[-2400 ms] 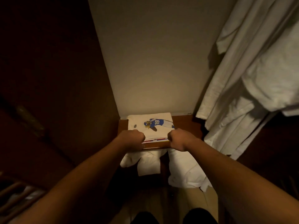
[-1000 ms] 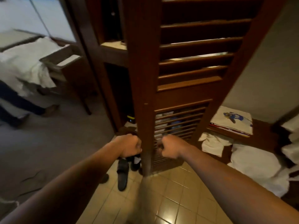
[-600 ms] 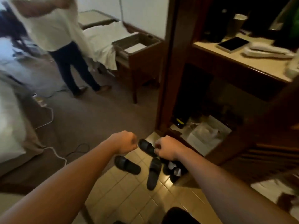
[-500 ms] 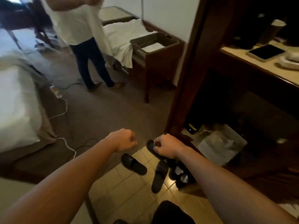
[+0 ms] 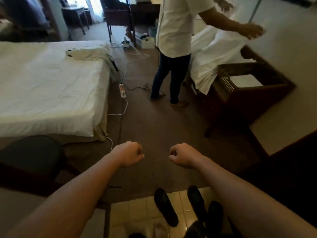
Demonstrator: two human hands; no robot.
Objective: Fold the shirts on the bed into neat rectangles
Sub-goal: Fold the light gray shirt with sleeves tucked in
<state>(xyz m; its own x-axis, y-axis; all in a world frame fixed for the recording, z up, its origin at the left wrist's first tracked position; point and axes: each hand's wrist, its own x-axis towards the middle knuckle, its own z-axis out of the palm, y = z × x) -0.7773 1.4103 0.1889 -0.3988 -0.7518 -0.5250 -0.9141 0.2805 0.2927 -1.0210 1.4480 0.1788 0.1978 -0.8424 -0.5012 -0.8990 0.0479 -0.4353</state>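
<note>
View swung to bed (image 5: 42,86), crumpled white shirts (image 5: 85,53), hands (image 5: 155,155) fisted

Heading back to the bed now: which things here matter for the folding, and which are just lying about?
For the job: crumpled shirts on the bed; left hand and right hand, both empty fists.

Lying about: power strip, black slippers, wicker hamper, dark chair.
</note>
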